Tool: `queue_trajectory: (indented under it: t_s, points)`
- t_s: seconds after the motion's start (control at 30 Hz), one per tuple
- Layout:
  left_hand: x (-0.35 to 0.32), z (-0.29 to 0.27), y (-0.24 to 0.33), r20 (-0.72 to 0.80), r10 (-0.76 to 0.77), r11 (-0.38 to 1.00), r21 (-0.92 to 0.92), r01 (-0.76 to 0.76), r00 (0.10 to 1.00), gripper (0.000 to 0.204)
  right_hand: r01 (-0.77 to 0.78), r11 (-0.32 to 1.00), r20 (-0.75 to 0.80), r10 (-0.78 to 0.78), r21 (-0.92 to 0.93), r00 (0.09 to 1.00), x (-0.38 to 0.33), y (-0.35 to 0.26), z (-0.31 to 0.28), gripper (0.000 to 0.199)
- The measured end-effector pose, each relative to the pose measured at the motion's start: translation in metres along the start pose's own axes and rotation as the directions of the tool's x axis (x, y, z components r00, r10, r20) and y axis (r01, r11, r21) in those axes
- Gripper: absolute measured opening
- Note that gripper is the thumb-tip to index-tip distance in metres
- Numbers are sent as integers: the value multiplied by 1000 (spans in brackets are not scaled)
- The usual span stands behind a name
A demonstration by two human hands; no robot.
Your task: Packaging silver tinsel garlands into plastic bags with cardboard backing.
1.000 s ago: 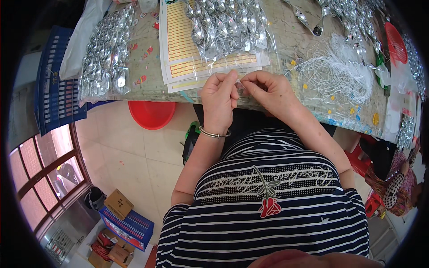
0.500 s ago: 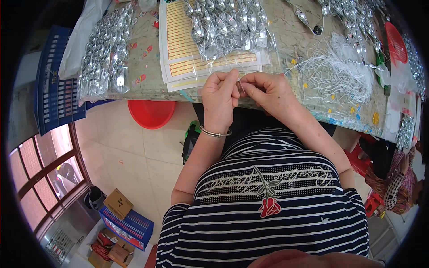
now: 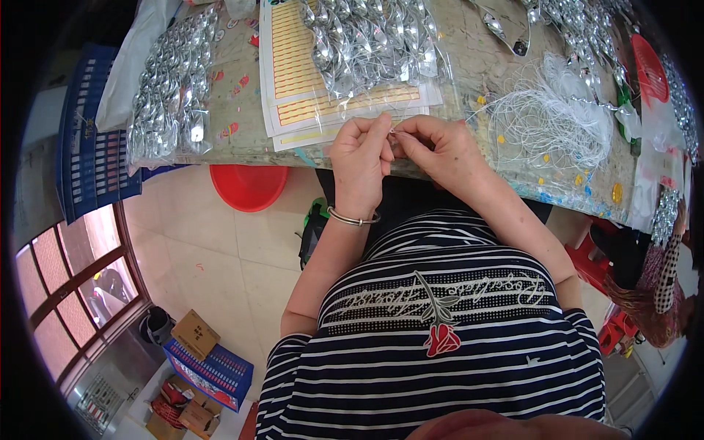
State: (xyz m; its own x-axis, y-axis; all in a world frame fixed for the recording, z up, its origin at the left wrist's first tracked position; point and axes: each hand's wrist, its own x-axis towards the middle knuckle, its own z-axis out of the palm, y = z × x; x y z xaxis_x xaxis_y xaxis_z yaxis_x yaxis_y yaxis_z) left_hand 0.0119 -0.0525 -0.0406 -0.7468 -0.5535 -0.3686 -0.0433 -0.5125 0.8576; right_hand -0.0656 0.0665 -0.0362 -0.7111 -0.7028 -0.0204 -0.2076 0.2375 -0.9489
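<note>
At the table's near edge my left hand and my right hand meet, thumbs and forefingers pinched together. A bit of thin white thread shows between the fingertips, at the right hand's pinch. What my left fingers grip is too small and hidden to make out. Just beyond the hands lies a clear bag of silver twisted spiral ornaments. It rests on white sheets printed with yellow and red rows. To the right of my hands is a loose tangle of white string.
More silver spirals in a clear bag lie at the left, beside a blue printed box. Farther right are a red plastic piece and loose silver spirals. A red basin stands on the floor; another person is at the right.
My fingertips have shifted slightly, and white thread now shows between them. The person at the right has moved a little.
</note>
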Motion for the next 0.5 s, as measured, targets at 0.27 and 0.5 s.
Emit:
queue_trajectory:
  t_s: [0.27,0.5]
  points:
    - [1,-5,-2,35,8,1000,14,-9,999,18,-57,997,42,59,-58,997,0,-3,-2,15]
    - [0,-2,0,11,3,1000,10,-3,1000,17,-46,997,39,48,-59,998,-1,-12,-4,15]
